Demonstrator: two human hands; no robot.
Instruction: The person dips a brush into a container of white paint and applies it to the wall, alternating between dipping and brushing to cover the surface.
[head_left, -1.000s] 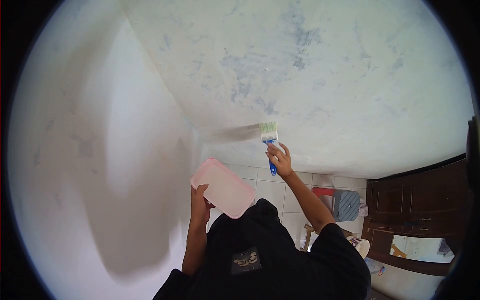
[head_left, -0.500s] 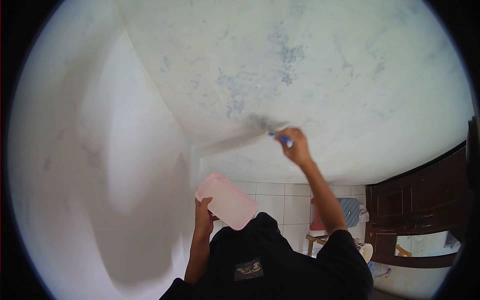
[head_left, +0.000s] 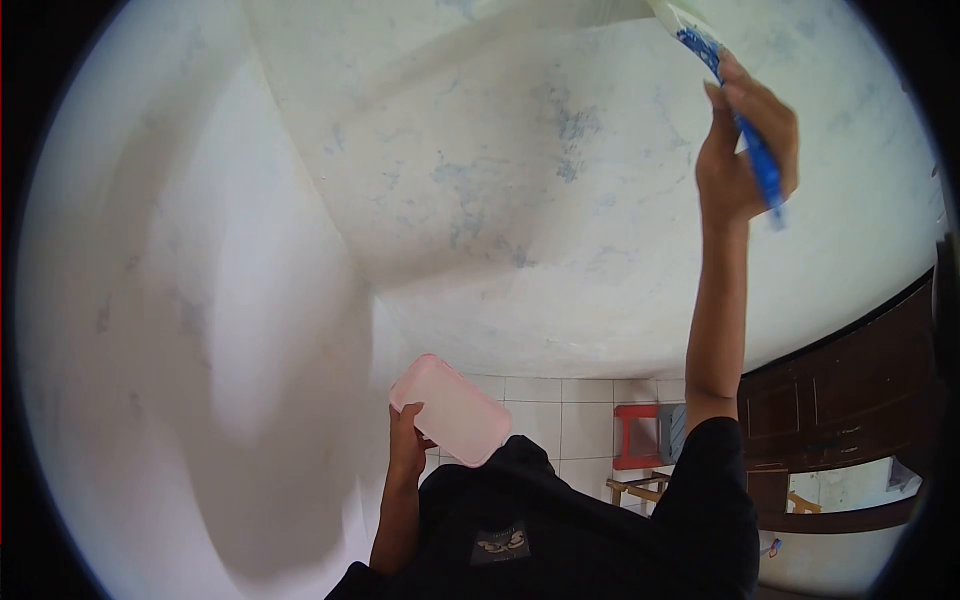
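Right hand: closed in a full grip around the blue handle of the paintbrush; arm raised almost straight up at the right of the view; the brush head sits at the top edge, against the stained pale surface, and is partly cut off there. Half a second earlier this hand was lower and nearer the centre, with the brush on the blotched patch; a second ago it was lower again, with the greenish bristles clearly visible. The brush has therefore travelled up and to the right along the surface.

Left hand: fingers curled over the near edge of the pink tray, thumb side hidden; the tray is held tilted, in front of the chest, low in the view; its position is nearly unchanged across the three frames.

Surroundings: white tiled floor beyond the tray; red stool on the tiles, just beside the raised arm; dark wooden cabinet at the right edge.
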